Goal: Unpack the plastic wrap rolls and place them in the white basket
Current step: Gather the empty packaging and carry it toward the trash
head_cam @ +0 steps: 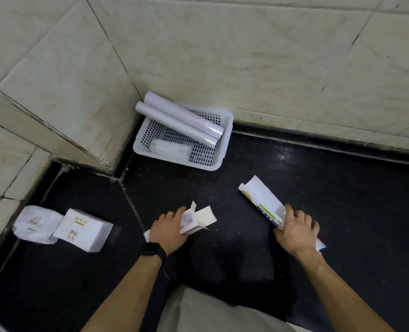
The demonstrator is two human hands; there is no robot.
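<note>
1. Gripping a carton each: left hand [168,230], bottom centre, has its fingers curled round the left carton [199,220], whose end flaps are open and point to the upper right.
2. Right hand [296,232], lower right, grips the lower end of the right carton [262,200]. That carton is torn open along its top and angled toward the upper left. A white bit of it shows past the hand at the lower right.
3. Cannot tell whether either carton has a roll inside.
4. Basket [225,137] sits on the dark floor [342,188] in the wall corner, above centre of the frame.
5. Two rolls [174,121] lie side by side, touching, diagonally across the basket. Their upper-left ends stick out over the rim and their lower-right ends are inside.
6. Flat white pack [171,148] lies on the basket bottom, below the rolls.
7. Two white bags [83,230] lie on the floor at the lower left, touching, well apart from the basket.
8. Black watch [152,249] on the left wrist.
</note>
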